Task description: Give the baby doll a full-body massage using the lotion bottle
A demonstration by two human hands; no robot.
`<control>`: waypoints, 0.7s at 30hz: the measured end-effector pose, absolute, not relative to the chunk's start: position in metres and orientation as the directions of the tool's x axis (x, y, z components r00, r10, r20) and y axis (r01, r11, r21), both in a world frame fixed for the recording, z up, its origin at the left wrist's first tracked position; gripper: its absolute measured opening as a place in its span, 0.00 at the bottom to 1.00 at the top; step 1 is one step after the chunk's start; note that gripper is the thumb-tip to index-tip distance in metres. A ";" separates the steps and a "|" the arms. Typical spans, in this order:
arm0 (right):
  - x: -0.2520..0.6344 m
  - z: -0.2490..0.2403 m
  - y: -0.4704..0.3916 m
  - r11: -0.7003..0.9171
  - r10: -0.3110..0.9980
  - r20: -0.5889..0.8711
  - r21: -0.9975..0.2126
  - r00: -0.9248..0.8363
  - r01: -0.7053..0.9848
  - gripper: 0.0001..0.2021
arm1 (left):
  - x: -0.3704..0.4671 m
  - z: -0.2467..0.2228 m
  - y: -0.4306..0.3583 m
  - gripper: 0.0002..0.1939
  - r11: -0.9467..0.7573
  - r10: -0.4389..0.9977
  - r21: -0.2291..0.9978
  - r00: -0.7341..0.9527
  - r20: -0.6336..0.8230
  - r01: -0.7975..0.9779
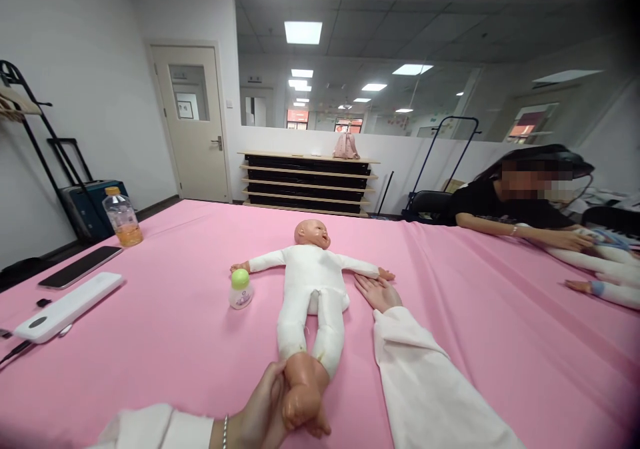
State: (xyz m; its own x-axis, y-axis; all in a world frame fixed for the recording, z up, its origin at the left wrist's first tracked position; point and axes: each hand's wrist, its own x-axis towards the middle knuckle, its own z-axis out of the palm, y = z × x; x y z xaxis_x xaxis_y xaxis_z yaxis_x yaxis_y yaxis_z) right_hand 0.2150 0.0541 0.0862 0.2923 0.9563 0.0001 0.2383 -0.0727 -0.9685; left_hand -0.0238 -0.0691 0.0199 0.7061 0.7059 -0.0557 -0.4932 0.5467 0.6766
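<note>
On its back on the pink cloth lies a baby doll (311, 269) with a white cloth body and bare plastic head, hands and feet. My left hand (267, 402) is wrapped round the doll's lower leg, and the two feet are close together, one partly over the other. Beside the doll's outstretched arm, my right hand (379, 294) rests palm up with its fingers spread, holding nothing. Near the doll's other hand stands a small clear jar (241, 296) with a green lid.
A bottle of orange drink (123, 219), a phone (80, 266) and a white elongated device (70, 306) are on the left of the pink-covered table (175, 349). At the right, another person (520, 202) leans over the table and handles a second doll (595, 269).
</note>
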 end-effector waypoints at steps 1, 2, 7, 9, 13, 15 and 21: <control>0.220 0.082 0.050 -0.092 0.957 -0.031 -0.975 0.290 0.200 0.13 | -0.023 0.020 -0.071 0.32 0.543 0.708 0.674 0.704 -0.047 -0.501; 0.224 0.077 0.045 -0.112 0.956 -0.061 -0.980 0.287 0.167 0.15 | -0.023 0.020 -0.073 0.31 0.539 0.710 0.673 0.704 -0.040 -0.506; 0.218 0.052 0.004 -0.327 0.941 -0.334 -0.938 0.052 -0.116 0.15 | -0.035 0.029 -0.080 0.22 0.523 0.778 0.698 0.608 -0.158 -0.489; 0.205 0.048 -0.016 -0.373 0.927 -0.369 -0.927 -0.072 -0.046 0.21 | -0.042 0.034 -0.080 0.23 0.514 0.798 0.744 0.557 -0.231 -0.427; 0.184 0.046 -0.045 -0.277 0.932 -0.323 -0.928 -0.164 0.250 0.39 | -0.051 0.042 -0.078 0.34 0.402 0.844 0.889 0.465 -0.267 -0.219; 0.182 0.045 -0.052 -0.206 0.939 -0.282 -0.919 -0.195 0.338 0.43 | -0.055 0.042 -0.079 0.43 0.370 0.868 0.923 0.394 -0.303 -0.103; 0.205 0.052 -0.050 -0.117 0.993 -0.105 -0.864 0.053 0.490 0.38 | -0.075 0.039 -0.069 0.44 0.311 0.860 0.947 0.399 -0.319 0.086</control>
